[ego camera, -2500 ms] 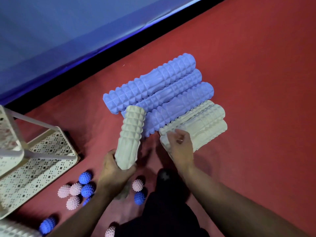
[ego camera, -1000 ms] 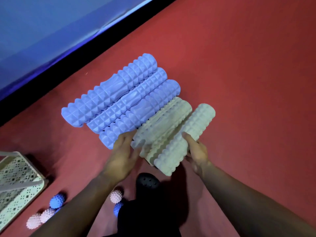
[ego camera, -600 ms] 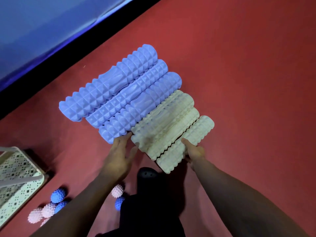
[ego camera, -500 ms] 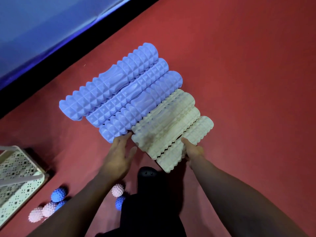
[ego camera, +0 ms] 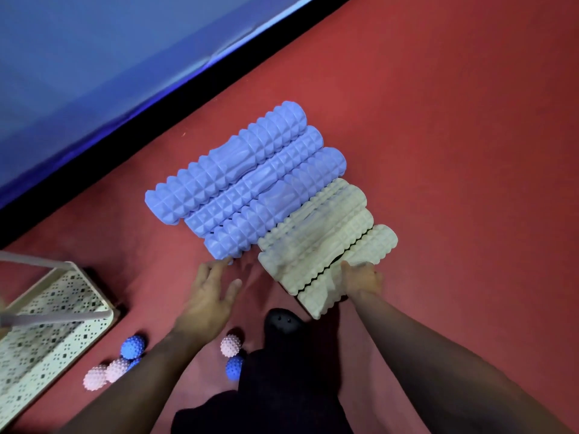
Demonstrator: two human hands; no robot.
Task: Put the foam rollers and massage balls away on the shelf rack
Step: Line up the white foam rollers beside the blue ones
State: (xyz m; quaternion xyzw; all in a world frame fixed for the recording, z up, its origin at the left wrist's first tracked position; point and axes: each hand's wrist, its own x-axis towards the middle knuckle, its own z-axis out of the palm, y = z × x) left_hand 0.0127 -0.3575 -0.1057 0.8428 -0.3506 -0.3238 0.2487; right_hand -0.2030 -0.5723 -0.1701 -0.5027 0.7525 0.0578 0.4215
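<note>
Six foam rollers lie side by side on the red floor (ego camera: 454, 126): three blue rollers (ego camera: 247, 186) toward 11 o'clock, three cream rollers (ego camera: 316, 239) toward 4 o'clock. Left hand (ego camera: 210, 296) hovers spread wide; right hand (ego camera: 360, 278) grips the nearest cream roller (ego camera: 372, 245). Massage balls (ego camera: 230, 346) sit at 7 o'clock beside the shelf rack (ego camera: 47, 333).

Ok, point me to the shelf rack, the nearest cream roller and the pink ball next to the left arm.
Shelf rack (ego camera: 67, 278): head view, on its near corner rim.
Nearest cream roller (ego camera: 376, 242): head view, on its far end.
Pink ball (ego camera: 230, 345): head view, on its top middle.
</note>
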